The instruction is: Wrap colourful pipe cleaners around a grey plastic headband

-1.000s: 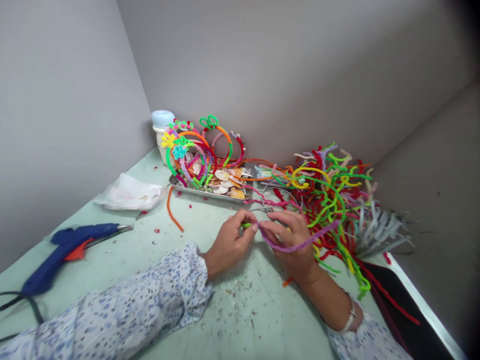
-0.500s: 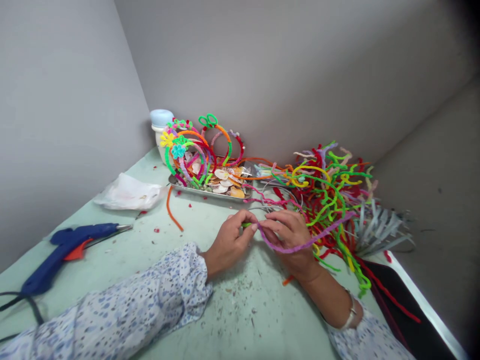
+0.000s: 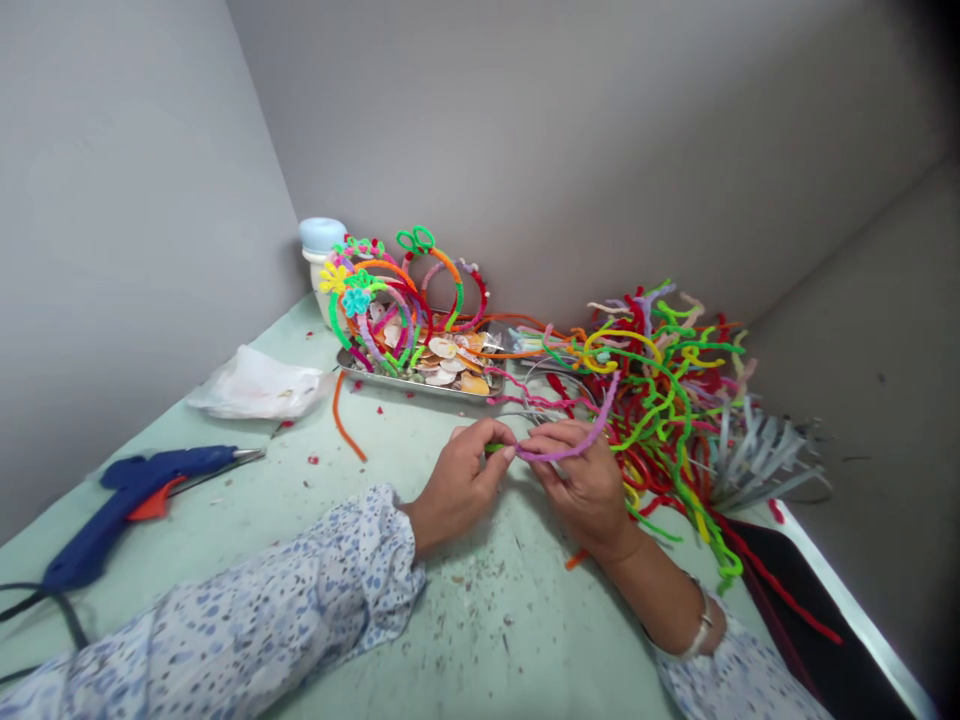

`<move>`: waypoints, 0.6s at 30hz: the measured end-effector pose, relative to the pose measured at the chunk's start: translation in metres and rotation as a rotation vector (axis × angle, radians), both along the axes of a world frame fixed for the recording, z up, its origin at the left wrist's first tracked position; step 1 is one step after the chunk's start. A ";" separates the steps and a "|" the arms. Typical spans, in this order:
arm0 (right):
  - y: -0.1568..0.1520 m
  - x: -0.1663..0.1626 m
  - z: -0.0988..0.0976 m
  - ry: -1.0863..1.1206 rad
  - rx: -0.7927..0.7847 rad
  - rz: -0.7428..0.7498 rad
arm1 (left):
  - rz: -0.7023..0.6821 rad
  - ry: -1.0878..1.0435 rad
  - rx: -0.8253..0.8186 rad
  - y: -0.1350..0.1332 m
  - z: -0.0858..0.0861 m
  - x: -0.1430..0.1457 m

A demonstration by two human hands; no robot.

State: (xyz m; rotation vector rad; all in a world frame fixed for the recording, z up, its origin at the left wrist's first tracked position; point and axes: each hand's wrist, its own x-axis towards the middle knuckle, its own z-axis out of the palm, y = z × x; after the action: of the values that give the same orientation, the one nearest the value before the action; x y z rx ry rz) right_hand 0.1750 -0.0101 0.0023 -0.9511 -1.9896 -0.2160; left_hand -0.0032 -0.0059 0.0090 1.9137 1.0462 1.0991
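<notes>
Over the middle of the table, my left hand [image 3: 466, 482] pinches a short green pipe cleaner [image 3: 493, 449] between thumb and fingertips. A purple pipe cleaner [image 3: 559, 455] joins it at those fingertips. My right hand [image 3: 581, 488] is closed around the purple one close to the join, and its loose end curves up past the knuckles. Most of the green piece is hidden by my left fingers. Just right of my right hand lies a tangled heap of coloured pipe cleaners [image 3: 660, 390].
A metal tray [image 3: 427, 388] of shells stands at the back, with decorated pipe-cleaner hoops [image 3: 390, 320] leaning over it. A blue glue gun [image 3: 142, 500] and a plastic bag [image 3: 262, 385] lie left. An orange pipe cleaner [image 3: 346, 425] rests before the tray.
The free end of the purple pipe cleaner has swung from pointing right to curving upward. My right fingers have closed in nearer the join; my left hand stays in place.
</notes>
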 end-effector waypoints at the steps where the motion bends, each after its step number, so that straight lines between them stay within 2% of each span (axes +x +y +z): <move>1: 0.000 0.000 0.000 0.000 -0.004 0.000 | 0.006 0.007 0.013 0.000 0.000 0.000; 11: -0.003 -0.002 0.002 -0.017 -0.089 -0.024 | 0.027 0.089 0.126 0.000 0.001 0.001; 18: -0.002 -0.002 -0.001 0.024 -0.101 0.019 | 0.050 0.073 0.098 0.000 -0.001 0.001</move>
State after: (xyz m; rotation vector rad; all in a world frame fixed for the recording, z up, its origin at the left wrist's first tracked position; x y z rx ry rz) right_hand 0.1729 -0.0124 0.0014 -0.9934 -2.0027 -0.0935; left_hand -0.0019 -0.0055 0.0083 2.0285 1.1038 1.1352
